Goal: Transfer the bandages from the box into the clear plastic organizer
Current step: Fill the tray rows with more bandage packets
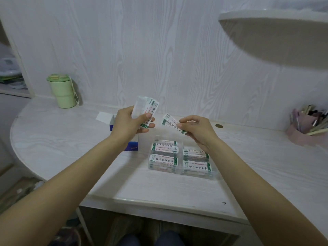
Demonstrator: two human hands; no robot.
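Green lidded cup (62, 91) far left of the clear organizer (180, 157), at the counter (71, 153) back. Blue-white box (113, 121) just left-behind organizer. Left hand (129, 124) above it, fingers curled round a bandage stack (146, 110). Right hand (197, 130) pinches one bandage (171, 122) above organizer; four stacks inside. Pink pen holder (305, 130) far right.

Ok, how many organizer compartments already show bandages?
4: bandages fill the back-left, front-left, back-right and front-right compartments of the clear organizer. Stacks may hide more underneath; the right forearm covers the back-right corner.
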